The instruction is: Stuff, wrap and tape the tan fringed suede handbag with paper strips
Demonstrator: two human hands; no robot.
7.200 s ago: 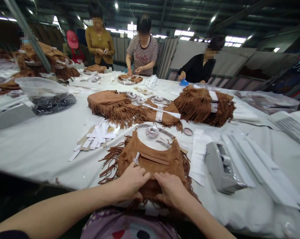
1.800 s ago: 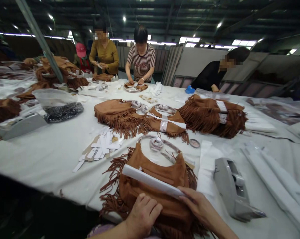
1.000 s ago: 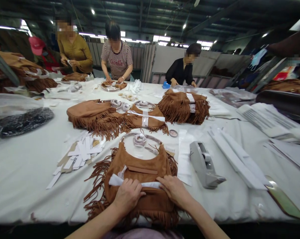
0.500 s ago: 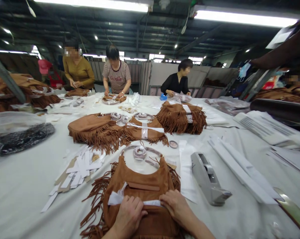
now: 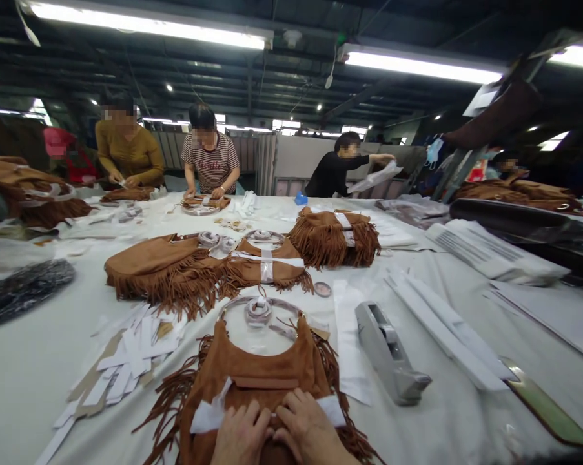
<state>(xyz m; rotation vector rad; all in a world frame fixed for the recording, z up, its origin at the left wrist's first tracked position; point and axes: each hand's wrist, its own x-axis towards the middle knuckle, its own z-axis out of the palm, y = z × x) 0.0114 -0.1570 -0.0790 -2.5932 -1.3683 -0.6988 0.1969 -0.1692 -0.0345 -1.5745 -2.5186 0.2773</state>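
At the near edge, the left hand (image 5: 243,434) and right hand (image 5: 306,426) lie side by side, fingers bent, on a brown fringed bag (image 5: 257,365); the wrists and the bag's lower part are cut off by the frame. A white strip (image 5: 206,417) crosses the bag below its slim brown band; only its ends show, the middle lying under the hands, and whether either hand pinches the strip or the bag cannot be told. The bag lies on a white-covered counter (image 5: 465,429), its handle pointing away. To its left is a heap of paper strips (image 5: 126,361); to its right, a grey tape dispenser (image 5: 388,352). A dark bundle (image 5: 30,290) is cut off by the left edge. Farther back lie three more bags: one plain-sided (image 5: 150,261), one banded with clear tape (image 5: 266,265), one dense with fringe (image 5: 334,239). Across the counter, a person in stripes (image 5: 211,161) bends over work too small to make out, while a person in black (image 5: 332,171) holds out a pale sheet (image 5: 376,177), its material unclear.
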